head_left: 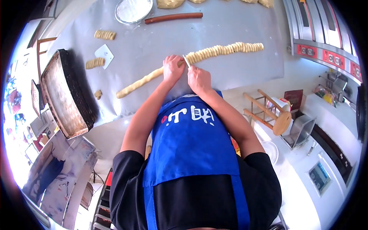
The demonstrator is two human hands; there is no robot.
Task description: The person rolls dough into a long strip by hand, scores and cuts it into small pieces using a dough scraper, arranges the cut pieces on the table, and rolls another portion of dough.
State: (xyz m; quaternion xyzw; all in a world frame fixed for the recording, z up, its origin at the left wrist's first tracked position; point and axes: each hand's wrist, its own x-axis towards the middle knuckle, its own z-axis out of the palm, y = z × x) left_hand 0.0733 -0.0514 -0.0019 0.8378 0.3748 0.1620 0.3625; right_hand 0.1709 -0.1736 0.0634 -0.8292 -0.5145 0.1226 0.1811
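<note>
A long dough rope [140,82] lies across the metal table; its left length is smooth and whole. To the right it continues as a row of thin dough slices [222,50], standing close against one another. My left hand [173,68] is closed over the rope near the cut end, fingers curled on the dough. In my right hand [199,79] is a white dough scraper [186,60], seen nearly edge-on, its blade at the boundary between rope and slices. Whether the blade is in the dough I cannot tell.
On the table [245,73] are a rolling pin [173,17], a bowl of white powder [133,9], dough lumps [170,3], two short sliced pieces [105,35], a white scraper card [103,55] and a dough scrap [98,94]. Stacked baking trays [63,96] stand left, a stool [281,122] right.
</note>
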